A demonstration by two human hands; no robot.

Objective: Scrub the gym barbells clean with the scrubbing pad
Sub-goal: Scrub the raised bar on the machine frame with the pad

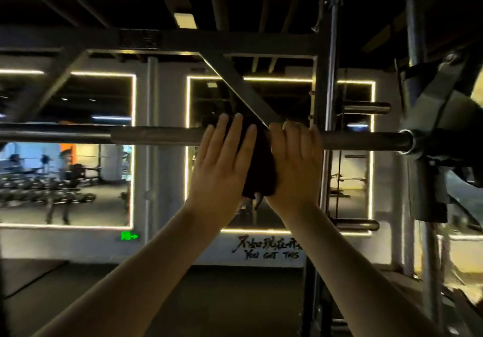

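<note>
A steel barbell (pixel 156 135) runs level across the view at about head height, held in a rack. A dark scrubbing pad (pixel 260 169) hangs over the bar between my two hands. My left hand (pixel 222 164) lies flat with straight fingers against the pad's left side, fingertips reaching above the bar. My right hand (pixel 292 164) curls its fingers over the top of the bar and the pad's right edge. The part of the bar beneath the pad and hands is hidden.
The rack's dark frame (pixel 322 88) stands behind the bar, with a diagonal brace (pixel 240 91) and short pegs (pixel 366 108) on the right. The bar's collar and sleeve (pixel 407 142) sit at the right. Lit mirrors (pixel 65 153) line the far wall.
</note>
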